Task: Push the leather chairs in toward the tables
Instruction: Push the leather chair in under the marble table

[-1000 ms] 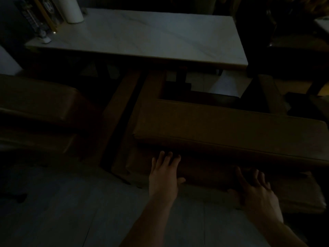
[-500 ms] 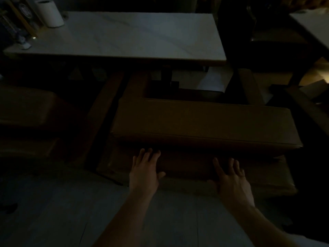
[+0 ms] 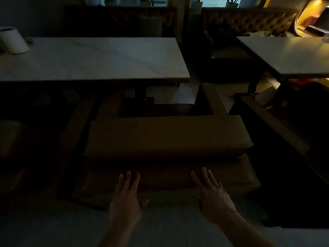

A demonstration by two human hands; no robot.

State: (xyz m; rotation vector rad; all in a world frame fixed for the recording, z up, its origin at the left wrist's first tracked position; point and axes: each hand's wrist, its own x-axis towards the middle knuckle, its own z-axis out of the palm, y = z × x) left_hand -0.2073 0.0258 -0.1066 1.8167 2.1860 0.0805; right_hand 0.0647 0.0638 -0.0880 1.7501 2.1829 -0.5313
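A brown leather chair stands in front of me with its back towards me and its armrests reaching under a white marble table. My left hand lies flat with fingers spread against the lower back panel of the chair. My right hand is also flat and spread, fingertips on the same panel a little to the right. Neither hand grips anything. The room is dim.
A second leather chair stands at the left, a third dark chair at the right. Another white table is at the right rear. A white paper roll stands on the near table. A tufted bench lines the back wall.
The chair has slid forward towards the table with both hands following it. The view has tilted up and shifted right, bringing the right table and the back bench into sight.
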